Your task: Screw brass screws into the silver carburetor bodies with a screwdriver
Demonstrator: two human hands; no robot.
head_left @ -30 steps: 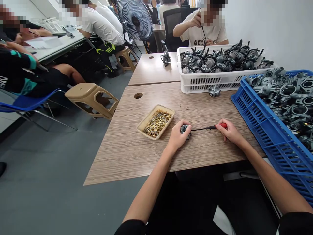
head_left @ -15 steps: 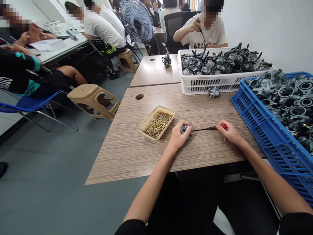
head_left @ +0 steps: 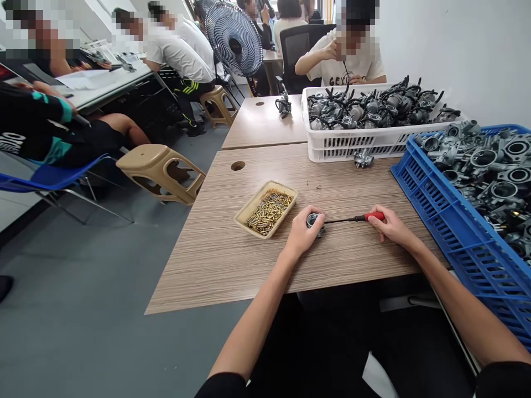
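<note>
My left hand [head_left: 301, 234] is closed around a small grey metal carburetor part [head_left: 313, 220] that rests on the wooden table [head_left: 215, 260]. My right hand [head_left: 390, 226] grips the red handle of a screwdriver [head_left: 360, 218]. Its thin black shaft lies nearly flat and points left, with the tip at the part. A tan tray [head_left: 250, 208] of small brass pieces [head_left: 268, 211] sits just left of my left hand.
A blue crate [head_left: 448, 221] of grey carburetor bodies fills the right side. A white basket [head_left: 373, 141] of carburetors with black hoses stands at the back, one loose carburetor [head_left: 363, 158] before it. Other people sit beyond the tables; a fan [head_left: 235, 38] and tan stools [head_left: 160, 171] stand left.
Both hands have kept their hold and place on the part and screwdriver. The view has shifted slightly.
</note>
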